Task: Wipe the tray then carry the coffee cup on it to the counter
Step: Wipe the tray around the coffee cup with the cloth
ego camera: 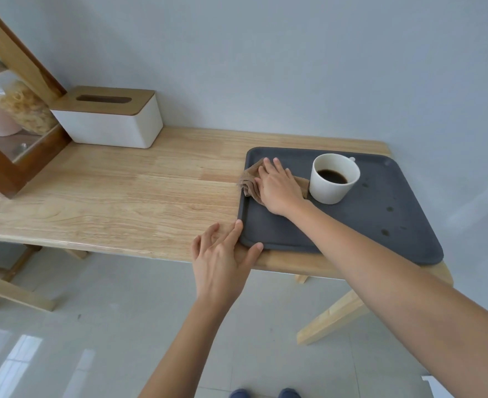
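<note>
A dark grey tray [380,225] lies at the right end of a wooden table [122,196]. On it stands a white cup [334,179] with black coffee inside. My right hand [280,188] presses flat on a brown cloth [250,182] at the tray's left side, just left of the cup. The cloth's left end hangs over the tray's rim. My left hand [222,257] rests at the tray's near left corner, thumb and forefinger against its edge, fingers apart. A few dark drops mark the tray's right half.
A white tissue box [107,122] with a wooden lid stands at the back left. Beside it is a wooden shelf frame [15,156] holding bags of food. The wall runs close behind the table. Pale tiled floor lies below.
</note>
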